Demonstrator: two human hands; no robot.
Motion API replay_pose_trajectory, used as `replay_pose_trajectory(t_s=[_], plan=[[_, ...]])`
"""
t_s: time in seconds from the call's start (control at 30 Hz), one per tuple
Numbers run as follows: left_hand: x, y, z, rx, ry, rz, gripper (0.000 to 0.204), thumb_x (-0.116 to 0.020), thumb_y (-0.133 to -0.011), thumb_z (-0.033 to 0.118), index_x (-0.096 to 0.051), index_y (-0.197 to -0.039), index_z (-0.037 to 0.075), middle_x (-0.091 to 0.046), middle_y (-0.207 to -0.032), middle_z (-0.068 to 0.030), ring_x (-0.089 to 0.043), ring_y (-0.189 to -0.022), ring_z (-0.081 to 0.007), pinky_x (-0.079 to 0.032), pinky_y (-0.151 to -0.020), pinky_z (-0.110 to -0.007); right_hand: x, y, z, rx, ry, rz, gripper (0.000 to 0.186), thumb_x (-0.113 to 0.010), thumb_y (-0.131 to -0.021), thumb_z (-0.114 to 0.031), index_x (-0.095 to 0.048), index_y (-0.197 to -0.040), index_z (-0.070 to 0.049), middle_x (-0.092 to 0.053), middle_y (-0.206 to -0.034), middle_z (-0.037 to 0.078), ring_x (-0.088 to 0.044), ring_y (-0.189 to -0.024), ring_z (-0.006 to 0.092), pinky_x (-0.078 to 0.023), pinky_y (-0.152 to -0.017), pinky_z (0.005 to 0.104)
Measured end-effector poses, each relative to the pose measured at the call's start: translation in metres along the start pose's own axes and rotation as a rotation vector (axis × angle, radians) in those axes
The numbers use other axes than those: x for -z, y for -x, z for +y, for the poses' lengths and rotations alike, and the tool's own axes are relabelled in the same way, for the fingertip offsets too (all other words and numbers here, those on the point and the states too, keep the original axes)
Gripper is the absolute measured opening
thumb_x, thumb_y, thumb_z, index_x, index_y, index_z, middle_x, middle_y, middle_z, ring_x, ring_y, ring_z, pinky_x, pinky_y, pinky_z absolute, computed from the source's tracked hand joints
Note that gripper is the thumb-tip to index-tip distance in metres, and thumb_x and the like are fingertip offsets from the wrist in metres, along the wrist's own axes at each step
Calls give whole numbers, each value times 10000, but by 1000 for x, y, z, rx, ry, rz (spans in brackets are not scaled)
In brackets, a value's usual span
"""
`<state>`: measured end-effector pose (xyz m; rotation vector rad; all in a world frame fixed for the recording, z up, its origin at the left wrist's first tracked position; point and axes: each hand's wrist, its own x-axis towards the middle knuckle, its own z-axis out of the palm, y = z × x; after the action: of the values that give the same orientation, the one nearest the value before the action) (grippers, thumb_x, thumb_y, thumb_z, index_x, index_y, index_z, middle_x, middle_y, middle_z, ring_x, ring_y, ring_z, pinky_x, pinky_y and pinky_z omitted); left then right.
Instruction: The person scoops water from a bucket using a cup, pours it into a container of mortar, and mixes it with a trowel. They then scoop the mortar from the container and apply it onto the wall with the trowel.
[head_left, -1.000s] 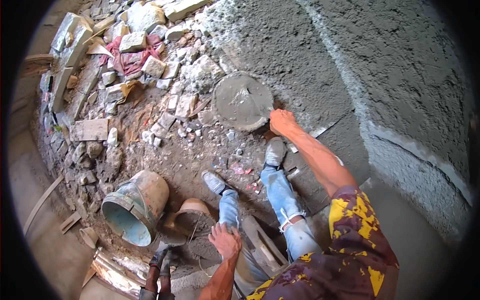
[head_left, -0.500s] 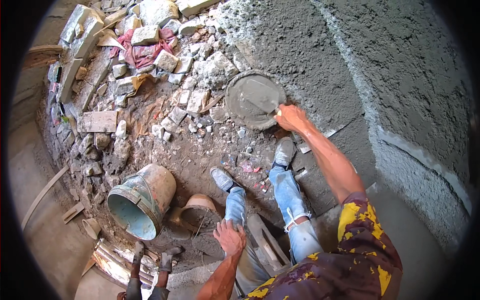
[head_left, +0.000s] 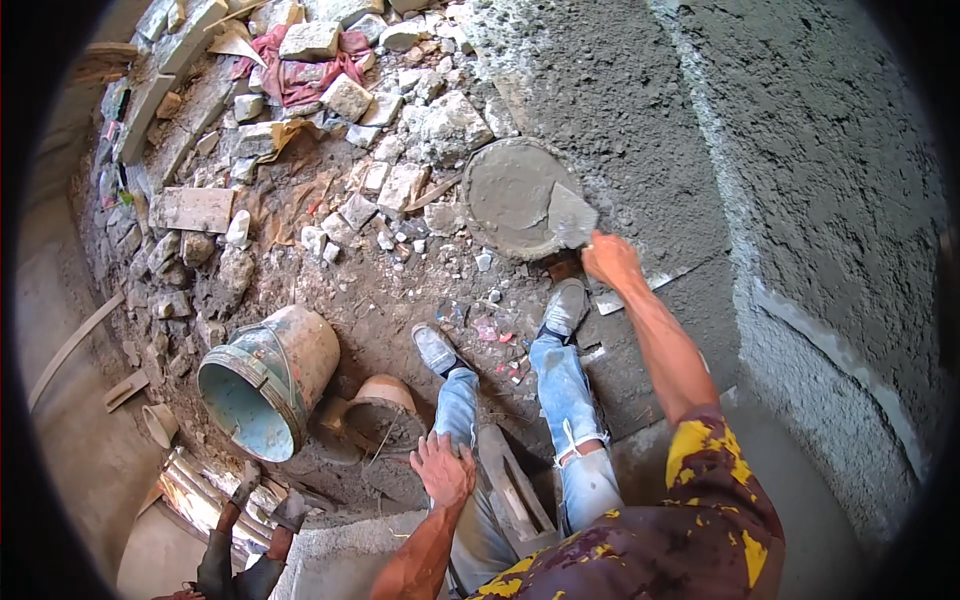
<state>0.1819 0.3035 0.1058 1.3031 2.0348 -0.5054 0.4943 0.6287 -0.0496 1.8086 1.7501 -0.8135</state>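
Note:
My right hand (head_left: 612, 260) is closed around the handle of a trowel (head_left: 572, 214). Its grey, mortar-smeared blade lies over the right edge of a round pan of wet mortar (head_left: 510, 190); the handle is mostly hidden in my fist. The mortar looks smooth, with a ridge beside the blade. My left hand (head_left: 444, 470) rests on my left leg near the knee, fingers spread and holding nothing. Between my legs stands a long wooden tool with a slot-like handle, perhaps a float (head_left: 512, 482).
A large dirty bucket (head_left: 312, 345) lies tipped on its side at left, beside a mortar-crusted bowl (head_left: 385, 392). Rubble (head_left: 440, 130) and a red cloth (head_left: 300, 78) cover the far left. A rough plastered wall (head_left: 820, 150) rises at right. Another person's feet (head_left: 290, 510) show lower left.
The trowel blade has moved from within the mortar to the pan's right edge, and my right hand has shifted right. My left hand stays on my leg. More of the other person's legs shows.

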Motion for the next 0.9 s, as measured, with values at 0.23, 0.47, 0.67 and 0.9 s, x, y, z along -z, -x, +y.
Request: replay_pose_trajectory(t_s=[0.23,0.47,0.67,0.9], plan=[[3,-5,1,-34,-34,66,402,-590,-821,314,-626,-1152,89,-579,-1292,-126,-457,-1261,-340,-264,-1072,-543,-78,-45,-36,111,-558,96,397,-665,-801,-333,-592,-1001,2,-654,-870,281,-629,-854,470,-500,-742,525],[15,-9,-5,-72,-4,3,432,-595,-821,309,-601,-1179,68,-547,-1312,-158,-437,-1276,-356,-265,-1068,-563,-99,-2,-20,120,-547,275,310,-650,-843,-287,-547,-1005,-44,-654,-883,244,-614,-842,472,-478,-704,544],[21,-13,-23,-111,-6,53,430,-597,-816,314,-601,-1168,66,-546,-1298,-149,-438,-1266,-349,-271,-1056,-553,-59,9,-62,10,-587,252,303,-604,-864,-325,-513,-991,-66,-654,-903,234,-612,-868,467,-469,-715,547],[18,-16,-37,-175,-80,123,470,-594,-817,363,-602,-1190,78,-552,-1284,-117,-442,-1261,-305,-273,-1060,-495,-9,70,-75,-28,-599,480,318,-659,-833,-342,-563,-987,-81,-663,-879,209,-640,-837,424,-502,-710,505]])
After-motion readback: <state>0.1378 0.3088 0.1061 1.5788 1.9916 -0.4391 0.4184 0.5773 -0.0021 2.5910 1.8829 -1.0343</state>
